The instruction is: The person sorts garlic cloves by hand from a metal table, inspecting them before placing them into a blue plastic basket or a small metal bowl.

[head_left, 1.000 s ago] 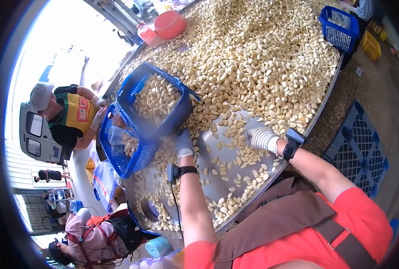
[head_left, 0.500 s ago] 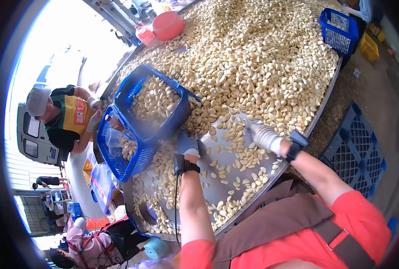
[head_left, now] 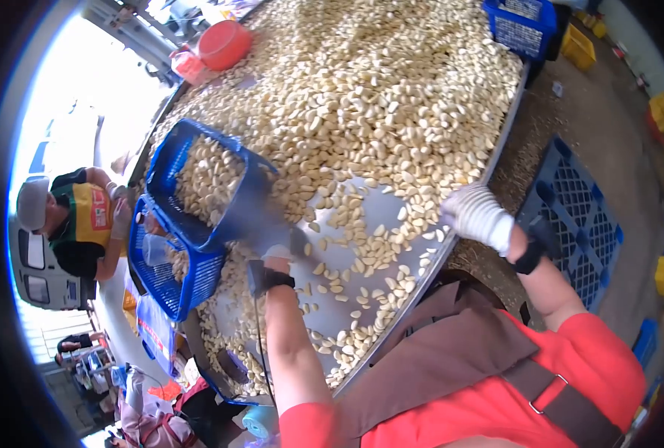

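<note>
A wide metal table (head_left: 324, 306) bears a large heap of pale, garlic-like cloves (head_left: 376, 82). My left hand (head_left: 278, 243), gloved and blurred, is at the lower right side of a blue basket (head_left: 253, 201) part full of cloves; its fingers are smeared, so its grip is unclear. My right hand (head_left: 477, 213), in a striped white glove, is over the table's right edge; its fingers point left and curl, and whether they hold anything is hidden. A second blue basket (head_left: 186, 287) with a clear cup (head_left: 155, 249) and cloves in it sits left of the first.
A red bowl (head_left: 225, 45) stands at the table's far left, another blue basket (head_left: 522, 30) at the far right. A co-worker (head_left: 78, 216) in a cap is at the left edge. A blue pallet (head_left: 574, 224) lies on the floor at right.
The view has shifted, so the table appears further left. My right hand has moved from among the cloves to the table's right edge. My left hand remains by the basket.
</note>
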`<move>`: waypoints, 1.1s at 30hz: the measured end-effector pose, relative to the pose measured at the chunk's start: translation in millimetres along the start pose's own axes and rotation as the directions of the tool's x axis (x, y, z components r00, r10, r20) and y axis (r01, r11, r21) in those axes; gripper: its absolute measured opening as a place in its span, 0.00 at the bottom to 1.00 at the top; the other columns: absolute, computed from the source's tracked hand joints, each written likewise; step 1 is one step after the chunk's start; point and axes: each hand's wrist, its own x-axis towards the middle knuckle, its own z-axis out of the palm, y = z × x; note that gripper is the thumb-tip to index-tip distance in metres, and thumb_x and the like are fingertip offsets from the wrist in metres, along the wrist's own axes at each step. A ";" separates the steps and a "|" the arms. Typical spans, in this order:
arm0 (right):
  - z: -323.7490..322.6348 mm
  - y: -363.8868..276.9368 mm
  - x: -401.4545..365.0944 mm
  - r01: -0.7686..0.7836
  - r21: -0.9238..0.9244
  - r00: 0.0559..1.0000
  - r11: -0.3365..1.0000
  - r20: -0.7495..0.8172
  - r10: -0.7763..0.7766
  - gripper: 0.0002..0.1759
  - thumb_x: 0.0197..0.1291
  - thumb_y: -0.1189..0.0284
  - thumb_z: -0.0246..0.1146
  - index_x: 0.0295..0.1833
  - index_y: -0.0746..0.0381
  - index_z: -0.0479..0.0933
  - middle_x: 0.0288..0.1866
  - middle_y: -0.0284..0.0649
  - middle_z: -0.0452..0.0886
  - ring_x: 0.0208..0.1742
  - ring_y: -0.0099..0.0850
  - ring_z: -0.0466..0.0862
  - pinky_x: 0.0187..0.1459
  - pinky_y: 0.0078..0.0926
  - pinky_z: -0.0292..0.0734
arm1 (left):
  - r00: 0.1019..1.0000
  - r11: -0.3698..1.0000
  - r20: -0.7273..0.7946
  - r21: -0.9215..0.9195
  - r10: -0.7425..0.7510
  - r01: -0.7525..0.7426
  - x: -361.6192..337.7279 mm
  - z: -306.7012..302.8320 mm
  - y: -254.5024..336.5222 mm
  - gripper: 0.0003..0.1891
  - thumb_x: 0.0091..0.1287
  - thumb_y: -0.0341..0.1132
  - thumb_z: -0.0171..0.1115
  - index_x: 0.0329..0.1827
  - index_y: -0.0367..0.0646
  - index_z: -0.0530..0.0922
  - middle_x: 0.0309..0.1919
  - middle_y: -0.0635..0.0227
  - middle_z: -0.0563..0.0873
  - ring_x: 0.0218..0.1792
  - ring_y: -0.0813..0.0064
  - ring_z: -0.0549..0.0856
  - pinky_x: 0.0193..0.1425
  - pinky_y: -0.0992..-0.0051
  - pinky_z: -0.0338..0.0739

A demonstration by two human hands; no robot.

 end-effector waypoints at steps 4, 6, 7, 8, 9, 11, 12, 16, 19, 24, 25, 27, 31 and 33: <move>28.8 -7.9 7.8 -0.093 0.201 0.995 0.975 0.064 0.082 0.09 0.55 0.66 0.62 0.34 0.59 0.83 0.29 0.46 0.83 0.35 0.46 0.84 0.43 0.45 0.78 | 0.829 -0.125 0.559 -0.823 -0.008 0.554 -35.5 -56.7 54.8 0.05 0.63 0.34 0.60 0.41 0.49 0.78 0.33 0.69 0.82 0.25 0.79 0.77 0.20 0.80 0.68; 36.6 -12.7 19.4 -0.010 0.168 0.999 0.986 0.032 0.005 0.09 0.52 0.68 0.64 0.39 0.58 0.84 0.32 0.44 0.82 0.38 0.44 0.83 0.44 0.44 0.78 | 0.755 -0.421 0.579 -0.629 0.308 0.654 -54.0 -58.3 71.3 0.09 0.63 0.31 0.60 0.45 0.48 0.76 0.36 0.69 0.79 0.26 0.79 0.76 0.21 0.82 0.69; 45.4 -19.3 28.5 0.032 0.110 0.997 0.993 0.068 -0.039 0.10 0.52 0.69 0.64 0.40 0.57 0.84 0.38 0.42 0.83 0.43 0.42 0.82 0.46 0.43 0.77 | 0.759 -0.401 0.537 -0.645 0.369 0.651 -63.3 -51.2 85.5 0.10 0.63 0.31 0.60 0.46 0.48 0.75 0.36 0.70 0.79 0.27 0.79 0.76 0.22 0.82 0.68; 52.1 -30.1 39.0 0.106 -0.101 0.991 0.989 0.090 -0.097 0.11 0.51 0.68 0.65 0.41 0.56 0.84 0.41 0.42 0.82 0.45 0.42 0.82 0.47 0.43 0.77 | 0.758 -0.382 0.492 -0.662 0.428 0.645 -72.4 -44.2 100.2 0.10 0.63 0.31 0.59 0.47 0.48 0.75 0.36 0.70 0.79 0.27 0.80 0.76 0.22 0.83 0.68; 69.4 -29.5 46.4 0.156 -0.171 0.984 0.973 0.115 -0.138 0.12 0.51 0.67 0.65 0.42 0.56 0.84 0.42 0.42 0.82 0.46 0.41 0.82 0.47 0.43 0.77 | 0.738 -0.396 0.509 -0.627 0.443 0.671 -81.7 -41.6 120.7 0.10 0.64 0.31 0.59 0.47 0.47 0.76 0.34 0.71 0.78 0.26 0.80 0.76 0.23 0.82 0.68; 79.8 -30.8 54.9 0.205 -0.236 0.974 0.950 0.142 -0.175 0.13 0.51 0.67 0.65 0.44 0.56 0.83 0.43 0.42 0.82 0.47 0.40 0.82 0.46 0.43 0.76 | 0.697 -0.255 0.570 -0.664 0.434 0.703 -100.7 -28.8 151.6 0.08 0.65 0.32 0.59 0.46 0.46 0.77 0.31 0.72 0.78 0.24 0.81 0.76 0.23 0.81 0.68; 73.2 -30.8 61.0 0.180 -0.215 0.970 0.960 0.204 -0.136 0.14 0.50 0.67 0.66 0.45 0.56 0.83 0.43 0.42 0.81 0.49 0.40 0.81 0.47 0.43 0.76 | 0.685 -0.098 0.608 -0.715 0.400 0.692 -107.2 -15.6 160.5 0.07 0.66 0.33 0.59 0.45 0.46 0.78 0.29 0.72 0.79 0.23 0.81 0.77 0.23 0.81 0.69; 76.4 -23.5 61.1 0.143 -0.156 0.976 0.977 0.184 -0.113 0.15 0.49 0.65 0.67 0.43 0.57 0.83 0.43 0.42 0.81 0.51 0.40 0.80 0.48 0.43 0.75 | 0.691 0.350 0.694 -0.710 0.200 0.611 -128.4 3.6 158.3 0.08 0.69 0.35 0.59 0.46 0.43 0.79 0.26 0.74 0.81 0.20 0.85 0.76 0.21 0.81 0.68; 66.7 -39.3 47.9 0.208 -0.165 0.976 0.964 0.104 -0.193 0.12 0.50 0.66 0.65 0.41 0.58 0.84 0.43 0.41 0.82 0.50 0.40 0.81 0.48 0.43 0.74 | 0.757 0.144 0.648 -0.760 0.083 0.634 -119.2 5.3 115.9 0.09 0.68 0.32 0.61 0.48 0.42 0.78 0.29 0.72 0.83 0.21 0.84 0.77 0.20 0.84 0.69; 84.6 -48.2 58.8 0.164 -0.218 0.971 0.962 0.207 -0.118 0.08 0.51 0.70 0.63 0.37 0.56 0.84 0.39 0.43 0.83 0.45 0.41 0.83 0.47 0.44 0.75 | 0.810 0.026 0.585 -0.811 0.036 0.584 -121.2 -30.8 124.2 0.08 0.68 0.33 0.61 0.47 0.45 0.80 0.30 0.72 0.83 0.20 0.86 0.74 0.20 0.85 0.67; 87.6 -40.9 63.2 0.216 -0.230 0.965 0.949 0.199 -0.171 0.07 0.50 0.70 0.63 0.36 0.56 0.84 0.37 0.43 0.83 0.43 0.42 0.84 0.44 0.44 0.76 | 0.826 0.049 0.561 -0.828 0.058 0.559 -125.0 -43.6 135.3 0.07 0.68 0.34 0.61 0.46 0.45 0.80 0.30 0.73 0.83 0.20 0.87 0.74 0.21 0.85 0.66; 89.5 -26.4 67.2 0.274 -0.164 0.953 0.948 0.177 -0.245 0.08 0.50 0.70 0.63 0.36 0.56 0.84 0.36 0.44 0.82 0.42 0.42 0.83 0.42 0.43 0.77 | 0.699 0.308 0.670 -0.739 0.250 0.599 -141.7 -77.4 179.8 0.08 0.66 0.37 0.62 0.45 0.46 0.82 0.29 0.76 0.82 0.21 0.89 0.72 0.22 0.86 0.64; 83.4 -12.0 67.4 0.332 -0.090 0.936 0.939 0.152 -0.317 0.09 0.49 0.67 0.65 0.36 0.58 0.84 0.35 0.44 0.82 0.41 0.43 0.83 0.39 0.43 0.77 | 0.560 0.445 0.503 -0.860 0.658 0.250 -199.2 -54.8 241.4 0.13 0.67 0.38 0.63 0.48 0.40 0.83 0.39 0.59 0.88 0.41 0.65 0.86 0.48 0.69 0.78; 75.5 -12.7 64.3 0.328 -0.089 0.941 0.940 0.115 -0.318 0.12 0.50 0.62 0.66 0.35 0.58 0.84 0.34 0.43 0.81 0.41 0.43 0.83 0.41 0.45 0.76 | 0.546 0.615 0.597 -0.768 0.588 0.178 -196.1 -50.4 246.6 0.13 0.67 0.41 0.61 0.48 0.42 0.83 0.40 0.52 0.86 0.44 0.54 0.86 0.49 0.65 0.78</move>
